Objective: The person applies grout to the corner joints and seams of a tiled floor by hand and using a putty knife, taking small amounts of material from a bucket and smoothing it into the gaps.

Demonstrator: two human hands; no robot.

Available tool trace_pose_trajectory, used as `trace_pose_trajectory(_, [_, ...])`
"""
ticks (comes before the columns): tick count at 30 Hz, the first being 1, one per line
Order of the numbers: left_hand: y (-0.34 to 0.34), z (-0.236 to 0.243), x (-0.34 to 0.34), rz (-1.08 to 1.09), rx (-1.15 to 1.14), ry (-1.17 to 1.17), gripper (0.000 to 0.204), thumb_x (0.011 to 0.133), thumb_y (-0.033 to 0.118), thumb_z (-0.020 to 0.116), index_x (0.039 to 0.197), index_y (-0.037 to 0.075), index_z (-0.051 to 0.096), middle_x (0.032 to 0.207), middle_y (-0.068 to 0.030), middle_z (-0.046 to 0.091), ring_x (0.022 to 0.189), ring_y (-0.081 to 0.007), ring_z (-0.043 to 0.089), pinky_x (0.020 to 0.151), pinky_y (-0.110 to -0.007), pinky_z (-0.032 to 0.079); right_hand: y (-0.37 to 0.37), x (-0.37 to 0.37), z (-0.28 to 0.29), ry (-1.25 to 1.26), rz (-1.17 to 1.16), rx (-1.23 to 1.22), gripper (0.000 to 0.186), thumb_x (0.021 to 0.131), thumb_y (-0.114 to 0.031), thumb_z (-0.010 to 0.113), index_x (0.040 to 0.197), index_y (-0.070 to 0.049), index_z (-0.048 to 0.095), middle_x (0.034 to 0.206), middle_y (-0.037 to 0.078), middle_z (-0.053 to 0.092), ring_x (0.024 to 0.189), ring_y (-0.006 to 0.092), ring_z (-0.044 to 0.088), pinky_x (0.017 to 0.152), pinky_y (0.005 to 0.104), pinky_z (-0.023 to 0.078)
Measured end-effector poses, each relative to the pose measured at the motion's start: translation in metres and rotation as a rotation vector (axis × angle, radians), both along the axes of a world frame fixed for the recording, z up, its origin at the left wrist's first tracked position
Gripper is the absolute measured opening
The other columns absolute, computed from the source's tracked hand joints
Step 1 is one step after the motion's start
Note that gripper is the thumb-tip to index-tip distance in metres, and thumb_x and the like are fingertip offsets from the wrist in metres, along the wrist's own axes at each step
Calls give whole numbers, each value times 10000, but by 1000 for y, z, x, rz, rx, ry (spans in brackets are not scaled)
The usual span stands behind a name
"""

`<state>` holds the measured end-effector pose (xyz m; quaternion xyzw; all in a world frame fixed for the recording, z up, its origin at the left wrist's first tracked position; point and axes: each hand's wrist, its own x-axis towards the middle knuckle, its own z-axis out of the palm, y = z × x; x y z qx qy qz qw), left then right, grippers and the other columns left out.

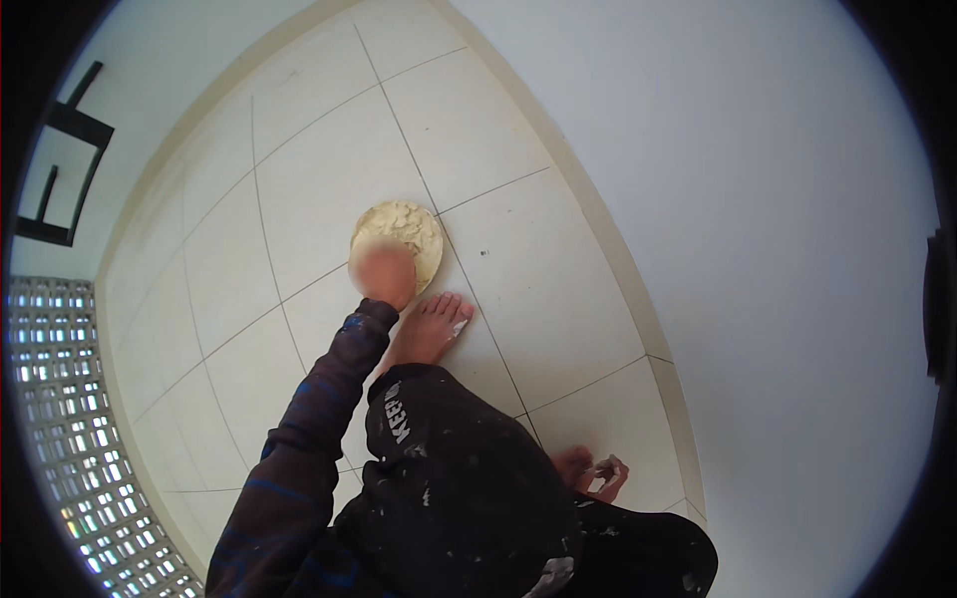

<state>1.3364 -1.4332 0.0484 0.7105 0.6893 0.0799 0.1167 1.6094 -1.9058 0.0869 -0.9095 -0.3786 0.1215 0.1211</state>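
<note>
My left hand (384,269), smeared by blur, reaches down from the dark sleeve onto a round, shallow holder of pale yellow paste (414,224) lying on the tiled floor; its fingers cannot be made out. My bare left foot (434,324), with a white smear, stands just below the paste. Low at the right, partly behind my dark, paint-spotted trousers (459,478), my right hand (608,478) has white-smeared fingers curled on something greyish that I cannot make out, close beside my other bare foot (570,460).
A plain white wall (748,279) with a beige skirting (663,399) runs along the right. At the left are a black bracket-like frame (85,125) on a pale wall and a perforated block screen (60,389). Pale tiles (299,149) form the floor.
</note>
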Motion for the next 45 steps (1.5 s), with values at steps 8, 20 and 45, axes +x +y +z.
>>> trace_pose_trajectory(8, [-533, 85, 260, 117, 20, -273, 410, 864, 173, 585, 1252, 74, 677, 1201, -182, 606, 1138, -373, 514, 948, -520, 410, -482, 247, 115, 259, 112, 151, 384, 980, -152, 527, 1293, 66, 487, 1203, 252, 604, 1106, 423, 592, 980, 498, 471])
trace_pose_trajectory(20, [-1270, 273, 573, 281, 79, -19, 415, 834, 158, 594, 1221, 39, 683, 1140, -177, 625, 1080, -343, 551, 893, -475, 430, -1028, 690, 223, 460, 372, 278, 375, 948, -170, 550, 1260, 36, 518, 1132, 216, 611, 1023, 370, 609, 940, 457, 484])
trace_pose_trajectory(45, [-1216, 46, 1657, 243, 190, -289, 390, 792, 6, 561, 1179, -41, 570, 1175, -238, 565, 1108, -403, 516, 911, -496, 463, -1084, 1677, -8, 649, 551, 443, 280, 924, -201, 537, 1114, -6, 599, 980, 186, 627, 826, 300, 624, 751, 400, 522])
